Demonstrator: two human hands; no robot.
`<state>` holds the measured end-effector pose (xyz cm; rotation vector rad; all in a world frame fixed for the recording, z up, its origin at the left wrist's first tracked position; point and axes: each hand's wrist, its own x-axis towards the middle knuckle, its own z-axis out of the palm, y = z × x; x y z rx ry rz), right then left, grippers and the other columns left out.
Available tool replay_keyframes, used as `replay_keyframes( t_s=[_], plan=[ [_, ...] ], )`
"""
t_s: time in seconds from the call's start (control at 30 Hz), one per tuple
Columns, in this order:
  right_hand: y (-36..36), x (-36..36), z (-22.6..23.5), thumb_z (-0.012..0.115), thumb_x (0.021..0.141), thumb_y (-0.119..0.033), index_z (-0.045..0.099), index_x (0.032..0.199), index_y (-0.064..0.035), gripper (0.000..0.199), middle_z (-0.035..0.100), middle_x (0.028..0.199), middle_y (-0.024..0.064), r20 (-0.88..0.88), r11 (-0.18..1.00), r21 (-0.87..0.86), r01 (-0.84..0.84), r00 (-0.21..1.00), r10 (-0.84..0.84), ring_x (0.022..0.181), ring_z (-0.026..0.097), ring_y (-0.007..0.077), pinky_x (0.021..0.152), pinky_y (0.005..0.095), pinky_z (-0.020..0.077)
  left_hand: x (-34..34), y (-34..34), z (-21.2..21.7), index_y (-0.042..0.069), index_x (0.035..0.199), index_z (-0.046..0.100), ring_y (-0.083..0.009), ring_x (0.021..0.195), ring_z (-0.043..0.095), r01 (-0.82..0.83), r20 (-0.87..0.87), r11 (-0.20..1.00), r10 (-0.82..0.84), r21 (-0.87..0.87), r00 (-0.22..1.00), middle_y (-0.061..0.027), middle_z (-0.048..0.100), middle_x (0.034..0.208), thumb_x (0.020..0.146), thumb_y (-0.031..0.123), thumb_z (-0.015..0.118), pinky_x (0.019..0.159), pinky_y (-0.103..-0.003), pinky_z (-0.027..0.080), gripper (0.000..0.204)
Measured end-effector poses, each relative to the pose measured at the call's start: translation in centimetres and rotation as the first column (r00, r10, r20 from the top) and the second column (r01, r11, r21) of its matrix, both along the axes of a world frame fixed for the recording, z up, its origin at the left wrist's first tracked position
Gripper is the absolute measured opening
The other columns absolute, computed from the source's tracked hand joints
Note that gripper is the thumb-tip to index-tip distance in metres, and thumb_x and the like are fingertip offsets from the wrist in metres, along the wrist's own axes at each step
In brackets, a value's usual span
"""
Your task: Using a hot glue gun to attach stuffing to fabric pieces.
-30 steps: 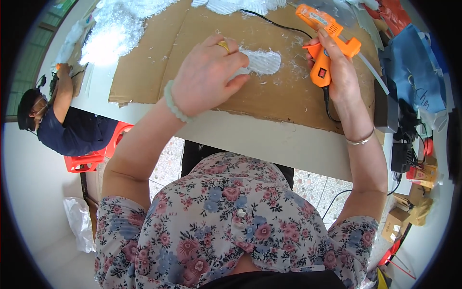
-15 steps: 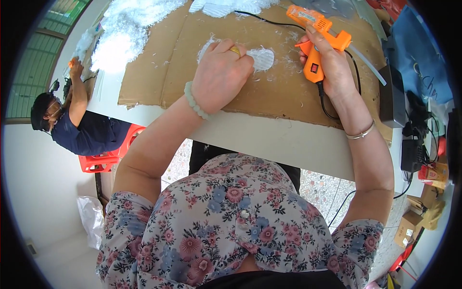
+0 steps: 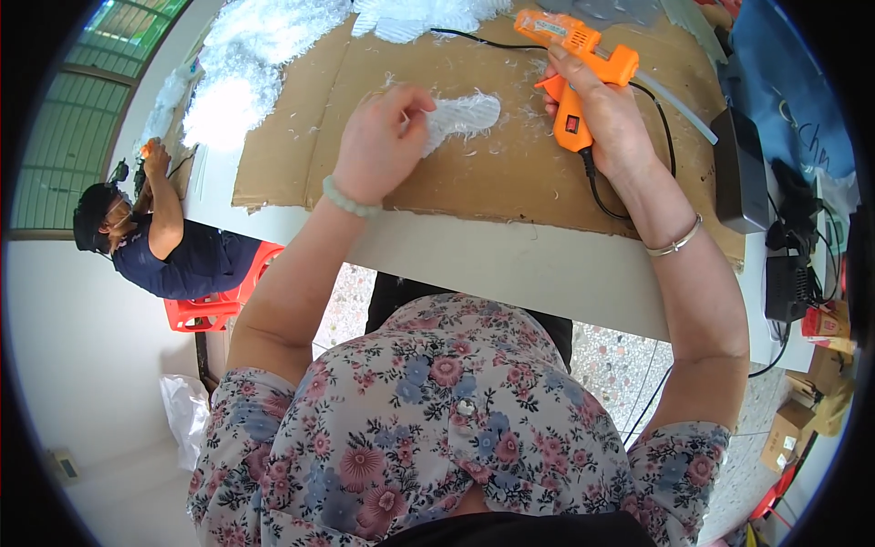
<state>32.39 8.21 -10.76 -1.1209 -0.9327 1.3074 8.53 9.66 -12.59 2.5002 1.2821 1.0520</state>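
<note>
My right hand (image 3: 597, 109) is wrapped round the handle of an orange hot glue gun (image 3: 572, 91), its nozzle pointing to the upper left. A translucent glue stick (image 3: 679, 105) sticks out of its back end. My left hand (image 3: 385, 141) is closed, fingers curled at the left end of a white ribbed, fuzzy-edged piece (image 3: 467, 113). Its left end is hidden behind the fingers. The piece lies on a brown cardboard sheet (image 3: 301, 150) strewn with white fibres.
White fluffy material (image 3: 264, 55) is heaped at the upper left, with ribbed white pieces (image 3: 410, 18) beside it. A black box (image 3: 740, 169) stands right of the cardboard. The gun's black cord (image 3: 597, 187) loops nearby. Far left, another person (image 3: 146, 228) sits working.
My left hand has shifted left and turned, uncovering more of the white piece, which now lies at a different angle. In the view, the glue gun has moved slightly left.
</note>
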Motion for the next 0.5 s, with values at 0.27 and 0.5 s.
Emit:
replay_keyframes(
  t_s=[0.27, 0.5],
  plan=[
    [0.4, -2.6, 1.0, 0.065, 0.084, -0.028, 0.059, 0.096, -0.003, 0.028, 0.059, 0.08, 0.0034, -0.023, 1.0, -0.014, -0.021, 1.0, 0.02, 0.064, 0.055, 0.0115, 0.059, 0.026, 0.0469, -0.4, -1.4, 1.8, 0.009, 0.083, 0.063, -0.0245, 0.08, 0.057, 0.091, -0.078, 0.95, -0.071, 0.298, 0.994, -0.005, 0.061, 0.082, 0.07, 0.009, 0.068, 0.079, -0.038, 0.044, 0.013],
    [1.2, -5.1, 1.6, 0.064, 0.084, -0.027, 0.059, 0.096, -0.0039, 0.026, 0.059, 0.08, 0.0022, -0.016, 0.999, 0.021, -0.042, 0.999, 0.042, 0.064, 0.054, 0.0108, 0.058, 0.0254, 0.0463, -0.8, -0.7, 1.2, 0.008, 0.075, 0.062, -0.0259, 0.093, 0.053, 0.136, -0.271, 0.919, -0.032, 0.371, 0.962, -0.0036, 0.058, 0.087, 0.064, 0.012, 0.072, 0.082, -0.038, 0.042, 0.015]
  ],
)
